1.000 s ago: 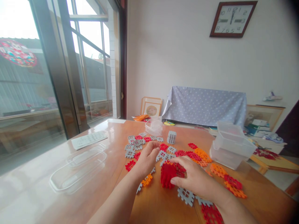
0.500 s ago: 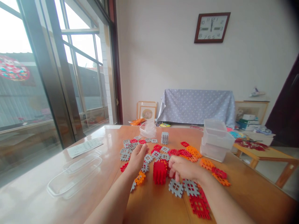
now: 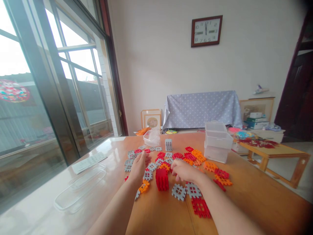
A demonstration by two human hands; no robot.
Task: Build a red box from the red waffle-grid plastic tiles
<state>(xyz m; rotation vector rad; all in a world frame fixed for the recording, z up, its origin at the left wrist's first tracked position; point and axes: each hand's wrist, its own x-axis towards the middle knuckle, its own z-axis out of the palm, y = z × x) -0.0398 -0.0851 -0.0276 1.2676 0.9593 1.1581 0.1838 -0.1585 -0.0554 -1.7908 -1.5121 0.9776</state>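
My left hand (image 3: pixel 140 164) is above the left part of the spread of plastic interlocking tiles, its fingers loosely bent and apart, with no tile visible in them. Close to it lie grey tiles (image 3: pixel 128 162) and an orange tile (image 3: pixel 144 186). A red block of stacked tiles (image 3: pixel 162 179) stands between my hands. My right hand (image 3: pixel 183 170) hovers just right of that block, fingers bent downward and a little apart; nothing shows in them. Nearer me are a grey tile (image 3: pixel 179 192), a second grey tile (image 3: pixel 193 189) and a red tile (image 3: pixel 201 207).
A grey tile stack (image 3: pixel 168 145) stands farther back, beside a small clear container (image 3: pixel 152 138). Clear plastic boxes (image 3: pixel 217 145) stand at the right. On the left lie a clear lid (image 3: pixel 80 189) and a paper sheet (image 3: pixel 89 162). Orange tiles (image 3: pixel 198 155) lie right of centre.
The view has swung slightly right. My right hand has drawn up and away from the near grey tile. My left hand stays over the tiles, its fingers showing a little more apart.
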